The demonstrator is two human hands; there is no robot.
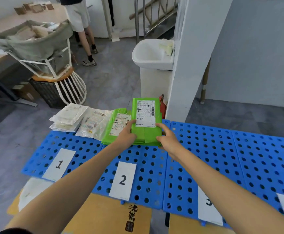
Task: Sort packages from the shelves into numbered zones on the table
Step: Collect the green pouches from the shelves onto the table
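Head view: green package [146, 121] points lengthwise at the surface's [205, 149] far edge; my left hand [126, 135] and right hand [168, 140] grip its near end.

One view only: head-worn, wide-angle, verticals lean at the frame edges. Faces forward and steeply down across the blue perforated table [205, 149]; near edge at frame bottom. Left hand [126, 135] and right hand [167, 140] meet on the green package [146, 134] mid-frame, near the lens. Floor [112, 81] and sink [153, 54] lie far, top.

Green package [146, 132] lies on blue, hole-dotted table [222, 157].
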